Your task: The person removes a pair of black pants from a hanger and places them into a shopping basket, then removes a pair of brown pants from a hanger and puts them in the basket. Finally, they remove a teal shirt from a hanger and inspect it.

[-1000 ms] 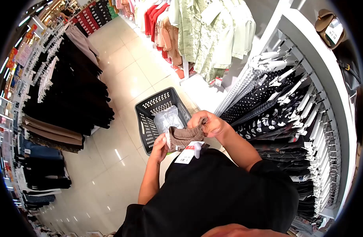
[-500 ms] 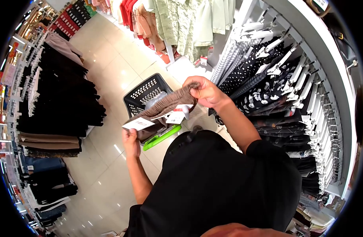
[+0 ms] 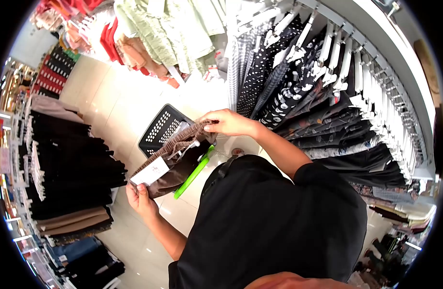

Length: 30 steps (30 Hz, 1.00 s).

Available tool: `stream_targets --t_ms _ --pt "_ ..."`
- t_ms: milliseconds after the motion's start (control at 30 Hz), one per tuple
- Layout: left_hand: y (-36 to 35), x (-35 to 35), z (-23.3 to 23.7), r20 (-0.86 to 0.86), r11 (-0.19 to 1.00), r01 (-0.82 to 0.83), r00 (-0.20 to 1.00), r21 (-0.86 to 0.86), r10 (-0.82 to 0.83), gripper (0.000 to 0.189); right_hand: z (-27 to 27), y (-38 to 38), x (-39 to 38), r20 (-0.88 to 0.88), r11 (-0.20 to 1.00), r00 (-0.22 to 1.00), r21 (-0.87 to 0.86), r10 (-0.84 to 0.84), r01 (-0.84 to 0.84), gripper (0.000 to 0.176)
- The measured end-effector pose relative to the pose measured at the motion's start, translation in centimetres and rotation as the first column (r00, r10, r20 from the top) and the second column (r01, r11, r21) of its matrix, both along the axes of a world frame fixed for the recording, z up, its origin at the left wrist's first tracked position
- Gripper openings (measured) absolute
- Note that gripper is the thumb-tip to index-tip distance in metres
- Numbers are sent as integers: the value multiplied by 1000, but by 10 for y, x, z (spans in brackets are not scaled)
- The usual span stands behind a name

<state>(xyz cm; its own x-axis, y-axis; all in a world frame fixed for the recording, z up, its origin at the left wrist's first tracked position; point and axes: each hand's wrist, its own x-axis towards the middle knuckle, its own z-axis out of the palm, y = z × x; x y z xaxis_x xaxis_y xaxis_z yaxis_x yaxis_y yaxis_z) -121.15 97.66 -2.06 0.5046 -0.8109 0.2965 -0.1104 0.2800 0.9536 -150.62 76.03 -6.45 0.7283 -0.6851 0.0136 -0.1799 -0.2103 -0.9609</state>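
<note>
Between my hands stretches a brown garment with a gathered elastic waistband [image 3: 180,140], perhaps trousers or a skirt; its kind is not certain. My left hand [image 3: 142,198] pinches its lower left end, thumb beside a white tag [image 3: 149,172]. At the upper right end, my right hand [image 3: 225,122] grips the waistband between thumb and fingers. Another small white tag or clip hangs near the band's middle. Beneath the garment is a black perforated shopping basket [image 3: 159,126] with a bright green handle [image 3: 195,172]. Part of the basket and the clear plastic inside it are hidden by the garment.
On my right, a curved rail [image 3: 375,53] carries patterned and black clothes [image 3: 322,120] on white hangers. Black garments [image 3: 74,168] hang along the left rack. Pale green tops [image 3: 168,38] hang ahead. Glossy tiled floor [image 3: 98,101] runs between the racks.
Both hands and the brown garment have shifted left and down in view, and the garment is tilted more steeply. The view has turned, so the racks and basket appear moved.
</note>
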Motion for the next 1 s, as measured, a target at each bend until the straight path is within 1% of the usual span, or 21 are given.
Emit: stream_targets --t_ms 33,100,167,200,233,267,300,367,400,433,533,667,733,767,800,833,867,900,933,967,1000 --pt "-1 -6 -1 -6 1000 13 1000 26 -13 29 -3 3 -7 0 1000 1000 1 -17 17 29" --pt "-4 -11 -5 6 996 72 997 52 -72 25 -8 9 -23 -37 979 999 -204 -38 30 26" --pt "-7 -16 -8 20 990 115 993 85 -117 24 -12 10 -42 -12 981 998 -185 -58 55 28" --pt "-11 -21 -8 25 993 91 995 81 -93 23 -12 13 -52 29 976 988 -151 -152 154 28" --pt "-12 -22 -11 18 992 102 994 78 -103 23 -13 15 -60 66 962 968 -115 -243 250 29" --pt "-12 -22 -14 0 983 135 991 122 -136 23 -19 13 -67 76 942 942 -42 -328 332 28" --pt "-14 -24 -16 -19 972 168 986 163 -167 23 -16 11 -72 97 922 919 -23 -382 386 27" --pt "-19 -33 -14 -16 973 168 986 158 -167 22 -3 13 -86 167 868 853 53 -495 493 28" --pt "-19 -34 -16 -14 968 181 983 176 -181 23 4 13 -91 201 840 821 20 -534 541 26" --pt "-21 -35 -17 -12 961 194 981 195 -195 23 7 9 -93 324 830 781 29 -534 556 27" --pt "-24 -37 -13 -1 964 199 979 176 -202 25 29 0 -101 407 782 712 9 -573 624 31" --pt "-23 -30 -14 -19 978 178 984 113 -177 27 47 -9 -94 478 782 666 76 -573 618 33" --pt "-19 -27 -11 -42 981 174 984 83 -171 27 49 -9 -88 518 802 660 90 -544 590 35" --pt "-17 -26 -8 -68 985 164 985 56 -161 26 47 -9 -84 507 807 672 83 -539 584 38" --pt "-14 -27 -5 -64 990 133 989 45 -130 31 46 -8 -81 478 863 736 102 -479 495 41" --pt "-9 -17 -8 -25 988 154 988 26 -154 35 46 -7 -77 450 909 794 123 -409 399 44" --pt "-5 -16 -4 -70 988 155 986 6 -154 38 49 -2 -73 329 943 889 11 -318 333 52" --pt "-1 -17 3 -114 988 152 982 -14 -153 41 47 7 -62 260 953 935 -119 -243 280 63" --pt "4 -15 7 -134 989 148 980 -23 -150 46 48 14 -52 182 974 978 -183 -99 133 75" --pt "6 -15 14 -115 988 137 983 -66 -144 49 40 18 -38 180 967 982 -254 57 -10 87" --pt "9 -17 20 -114 985 145 981 -93 -155 50 44 27 -25 69 923 992 -378 109 -75 92"
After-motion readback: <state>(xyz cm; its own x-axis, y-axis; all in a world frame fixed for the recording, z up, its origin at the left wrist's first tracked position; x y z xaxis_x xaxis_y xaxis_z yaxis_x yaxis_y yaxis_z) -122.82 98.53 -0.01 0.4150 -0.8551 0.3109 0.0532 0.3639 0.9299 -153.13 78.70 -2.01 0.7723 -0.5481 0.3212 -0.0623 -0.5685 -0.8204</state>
